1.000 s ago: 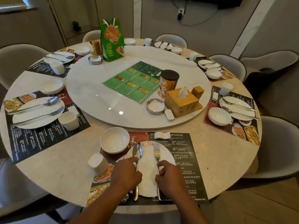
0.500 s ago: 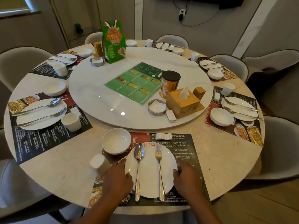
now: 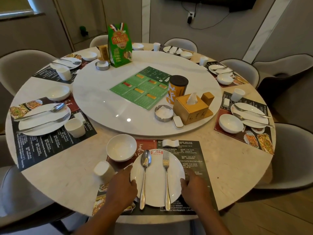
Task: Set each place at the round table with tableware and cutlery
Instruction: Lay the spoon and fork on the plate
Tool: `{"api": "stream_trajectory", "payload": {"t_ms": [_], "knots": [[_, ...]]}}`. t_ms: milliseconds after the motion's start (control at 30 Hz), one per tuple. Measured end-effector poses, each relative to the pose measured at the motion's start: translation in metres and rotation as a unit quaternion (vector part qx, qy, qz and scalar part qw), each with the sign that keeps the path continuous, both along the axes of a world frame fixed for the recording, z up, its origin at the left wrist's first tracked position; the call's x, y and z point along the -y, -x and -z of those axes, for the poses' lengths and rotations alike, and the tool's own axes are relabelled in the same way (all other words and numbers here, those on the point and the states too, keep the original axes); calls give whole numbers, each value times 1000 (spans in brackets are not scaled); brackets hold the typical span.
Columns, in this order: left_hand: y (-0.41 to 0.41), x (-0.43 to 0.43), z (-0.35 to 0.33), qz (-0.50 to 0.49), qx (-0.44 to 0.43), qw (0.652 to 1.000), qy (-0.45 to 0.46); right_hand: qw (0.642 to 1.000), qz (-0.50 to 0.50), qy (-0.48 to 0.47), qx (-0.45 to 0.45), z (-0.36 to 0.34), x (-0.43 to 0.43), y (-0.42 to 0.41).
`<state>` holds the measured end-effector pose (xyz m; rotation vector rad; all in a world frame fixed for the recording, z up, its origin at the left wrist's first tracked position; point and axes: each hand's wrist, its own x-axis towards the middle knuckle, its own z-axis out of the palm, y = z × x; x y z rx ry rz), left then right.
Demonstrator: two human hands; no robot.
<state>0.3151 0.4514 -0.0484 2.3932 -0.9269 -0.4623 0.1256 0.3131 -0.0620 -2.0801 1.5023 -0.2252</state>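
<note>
Round marble table [image 3: 237, 167], every visible place looks laid: plate, bowl, cup, cutlery. Only squaring up the near place seems left. Left hand [image 3: 121, 189] and right hand [image 3: 196, 189] grip opposite rims of the plate [image 3: 156, 185], thumbs hooked on top, other fingers mostly hidden. Spoon [image 3: 144, 175] and fork [image 3: 166, 180] lie between the thumbs, parallel, long axes pointing away, heads far. Bowl [image 3: 121, 147] sits just beyond the left fingers.

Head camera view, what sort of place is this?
Probably a restaurant's private dining room: a round table with a marble turntable, printed food-photo placemats at the places, and a green menu card on it.
</note>
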Motion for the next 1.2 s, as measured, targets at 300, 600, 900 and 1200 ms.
{"api": "stream_trajectory", "payload": {"t_ms": [300, 600, 900, 1200], "knots": [[-4, -39, -4, -50, -24, 998, -19, 983, -147, 90, 70, -48, -45, -78], [-68, -105, -11, -81, 1, 995, -54, 905, -410, 105, -34, -39, -97, -192], [-88, -117, -8, -84, -97, 992, -18, 931, -353, 96, -11, -31, -114, -211], [-99, -97, -15, -69, -138, 988, 13, 957, -263, 15, 124, -35, -118, -198]]}}
